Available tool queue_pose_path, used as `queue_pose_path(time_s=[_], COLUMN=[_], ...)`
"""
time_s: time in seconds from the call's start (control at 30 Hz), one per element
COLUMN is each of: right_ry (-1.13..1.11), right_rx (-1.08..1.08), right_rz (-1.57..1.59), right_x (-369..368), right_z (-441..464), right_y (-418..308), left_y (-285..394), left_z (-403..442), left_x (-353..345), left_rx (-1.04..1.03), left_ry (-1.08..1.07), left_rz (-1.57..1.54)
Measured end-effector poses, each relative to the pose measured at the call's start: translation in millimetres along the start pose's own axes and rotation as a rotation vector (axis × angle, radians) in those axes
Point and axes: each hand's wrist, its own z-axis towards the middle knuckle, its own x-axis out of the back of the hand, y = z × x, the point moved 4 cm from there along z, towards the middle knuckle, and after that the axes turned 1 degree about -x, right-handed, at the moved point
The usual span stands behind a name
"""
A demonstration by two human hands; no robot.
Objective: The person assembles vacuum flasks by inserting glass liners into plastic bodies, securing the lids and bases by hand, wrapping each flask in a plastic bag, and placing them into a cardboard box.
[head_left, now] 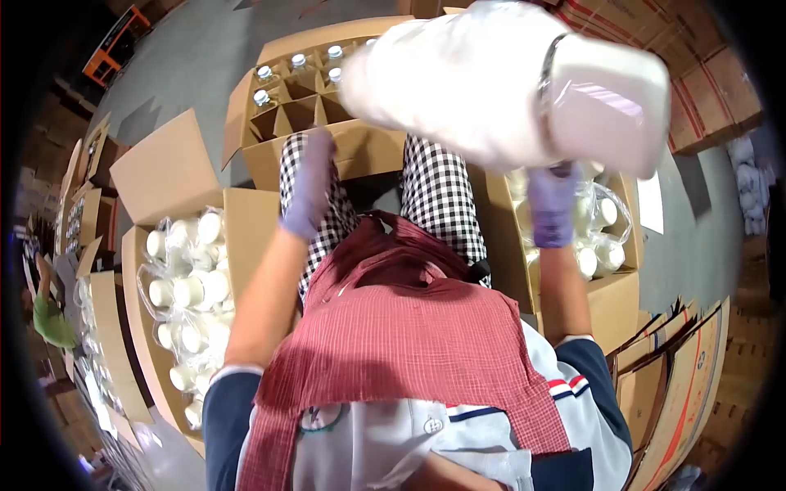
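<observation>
Gray floor (192, 61); stacked brown cartons (711, 102) right; orange frame (98, 65) upper left.

At your ten o'clock stands an orange frame (98, 65); towards nine, a person in green (52, 321). Stacked cartons (706, 106) fill your two o'clock, a white sheet (652, 203) shows near three, and cardboard sheets (692, 393) stand at four.

Purple-gloved left hand (311, 190) over checked trousers (442, 184), right hand (553, 206) at blurred white object (483, 90)
</observation>
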Motion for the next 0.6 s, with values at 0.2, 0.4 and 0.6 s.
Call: queue_pose_path(time_s=[0.2,0.4,0.6], right_ry=[-0.778,-0.506,-0.744], right_rx=[0.729,0.022,-0.036], right_rz=[-0.356,0.143,-0.239], right_x=[-166,-154,-254], right_z=[-47,53,138], right_y=[36,18,-10], left_y=[26,66,122], left_z=[131,98,160], left_x=[84,45,76], left_rx=[0.061,-0.286,-0.154], left_ry=[0.046,-0.099,0.048], left_rz=[-1.129,-0.054,-0.517])
